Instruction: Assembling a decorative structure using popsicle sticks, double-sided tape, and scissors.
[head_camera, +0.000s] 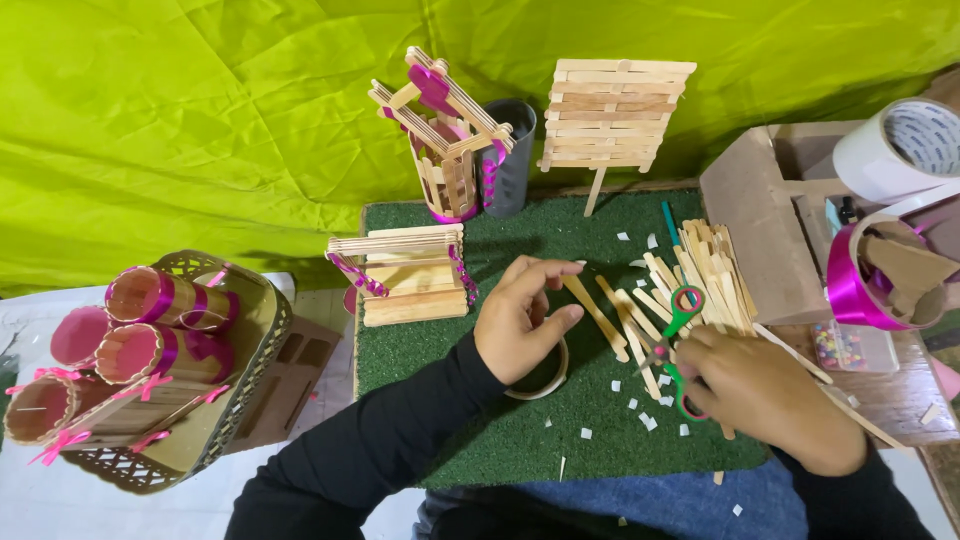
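The left hand (520, 320) hovers over the middle of the green turf mat (520, 440) that covers the counter, its fingers (550, 270) loosely curled and spread, closed on nothing. Just under its heel, partly hidden, lies a small tape ring (545, 385). The fingertips point toward a few loose craft sticks (600, 315) lying slantwise on the mat.

The right hand (760, 390) rests near the mat's right edge, fingers folded around the lower handle of a pair of scissors (680, 330) with green and red grips; the grip looks firm, though the palm covers most of it, so how the blades stand is hard to tell. Just beyond the scissors, toward the far right corner of the mat, a thick heap of craft sticks (715, 270) fans out. Small white paper scraps (648, 420) dot the mat around both hands.

At the mat's far left corner sits a flat stick box (410, 275) trimmed with magenta ribbon; behind it a tilted stick holder (445, 140) leans beside a grey cup (510, 160), and a stick panel on a post (610, 115) stands at the far edge. Off the right edge are a cardboard box (760, 230), a white tape roll (900, 145) and a magenta ribbon spool (860, 280). To the left, off the mat, a basket (240, 380) holds ribbon-wrapped tubes (165, 300).
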